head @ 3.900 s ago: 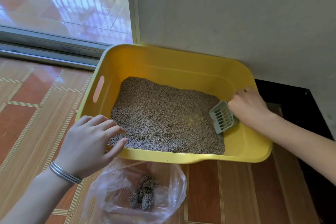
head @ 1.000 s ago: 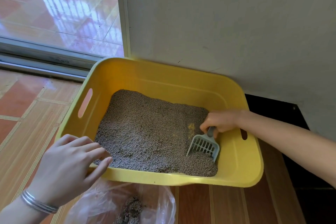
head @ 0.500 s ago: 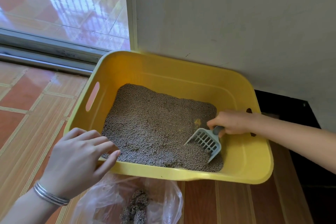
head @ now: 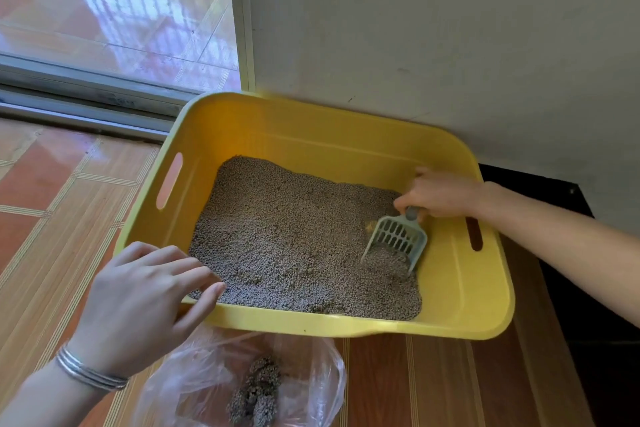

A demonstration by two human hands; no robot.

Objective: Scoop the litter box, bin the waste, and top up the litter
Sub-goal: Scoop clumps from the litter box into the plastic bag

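A yellow litter box (head: 460,288) stands on the tiled floor against the wall, holding grey litter (head: 294,236). My right hand (head: 440,194) grips the handle of a pale blue slotted scoop (head: 398,239), whose front edge digs into the litter at the box's right side. My left hand (head: 145,302) rests on the near left rim of the box, fingers spread, a silver bangle on the wrist. A clear plastic bag (head: 214,381) lies open on the floor just in front of the box, with dark clumps of waste (head: 256,392) inside.
A grey wall (head: 433,28) rises directly behind the box. A sliding door track (head: 86,104) and glass pane lie at the far left. A dark mat (head: 588,305) lies on the floor to the right of the box.
The scoop has shifted slightly within the right side of the box and now holds some litter at its front. My left hand stays on the rim.
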